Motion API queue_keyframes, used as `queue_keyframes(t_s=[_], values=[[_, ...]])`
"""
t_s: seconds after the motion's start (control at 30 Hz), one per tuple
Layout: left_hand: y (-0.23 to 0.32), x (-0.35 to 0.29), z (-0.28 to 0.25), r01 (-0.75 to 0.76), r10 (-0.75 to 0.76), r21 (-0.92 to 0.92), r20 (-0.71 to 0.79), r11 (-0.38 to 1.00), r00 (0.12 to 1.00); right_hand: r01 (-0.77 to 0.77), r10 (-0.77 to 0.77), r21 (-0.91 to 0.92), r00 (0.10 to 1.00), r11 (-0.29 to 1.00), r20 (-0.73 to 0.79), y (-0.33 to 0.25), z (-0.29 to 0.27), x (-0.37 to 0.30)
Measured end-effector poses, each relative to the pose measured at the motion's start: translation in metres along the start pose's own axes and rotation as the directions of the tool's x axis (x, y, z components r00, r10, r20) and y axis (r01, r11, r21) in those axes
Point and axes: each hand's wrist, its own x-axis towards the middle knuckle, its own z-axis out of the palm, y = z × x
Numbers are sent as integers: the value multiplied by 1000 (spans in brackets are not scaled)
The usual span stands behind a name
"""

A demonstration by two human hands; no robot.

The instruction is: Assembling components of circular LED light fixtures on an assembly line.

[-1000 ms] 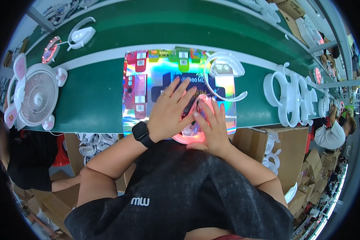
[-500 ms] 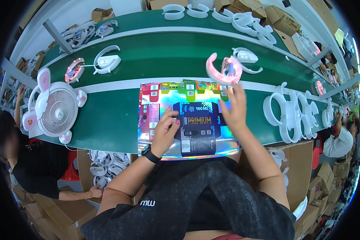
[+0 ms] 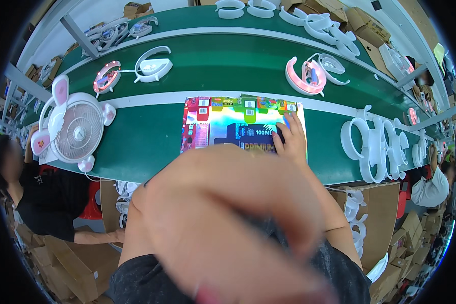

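Observation:
Close to the camera, my left hand (image 3: pixel 238 213) is raised as a large blur across the middle of the head view. Its fingers are smeared, and whether it holds anything cannot be made out. My right hand (image 3: pixel 293 139) lies open on the right part of a shiny printed sheet (image 3: pixel 222 117), fingers stretched out toward its far edge. Red, green and dark box prints cover the sheet, and its near part is hidden behind my left hand. Just beyond it, on the green surface, sits a white ring-shaped part glowing pink (image 3: pixel 294 76), with wires and a small circuit showing.
To the left stands a white fan (image 3: pixel 78 133) with rabbit ears. White curved frames (image 3: pixel 372 147) stand at the right; another lit ring (image 3: pixel 106 78) lies at far left. A cardboard box (image 3: pixel 375 218) with white parts is below right. Co-workers (image 3: pixel 45 202) sit on both sides.
My left hand has left the sheet and risen toward the camera. My right hand has come down from near the glowing ring onto the sheet. The whole view has shifted slightly.

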Motion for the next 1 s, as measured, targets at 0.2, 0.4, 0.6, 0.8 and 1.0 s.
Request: queue_keyframes(t_s=[0.2, 0.4, 0.6, 0.8, 1.0], values=[[6, 2, 7, 10, -10, 0, -15, 1000, 1000, -10, 10, -5, 1000, 1000, -18, 1, 0, -2], [7, 5, 4, 18, -18, -4, 5, 1000, 1000, -14, 14, -15, 1000, 1000, -9, 0, 0, 0], [12, 7, 1, 18, -18, -2, 16, 1000, 1000, -34, 33, -26, 999, 999, -6, 0, -4, 1], [12, 9, -1, 19, -19, -2, 40, 1000, 999, -18, 18, -17, 999, 1000, 30, -2, 2, 1], [19, 7, -2, 25, -26, 10, 43, 1000, 999, -37, 37, -56, 999, 998, -1, 3, -2, -1]])
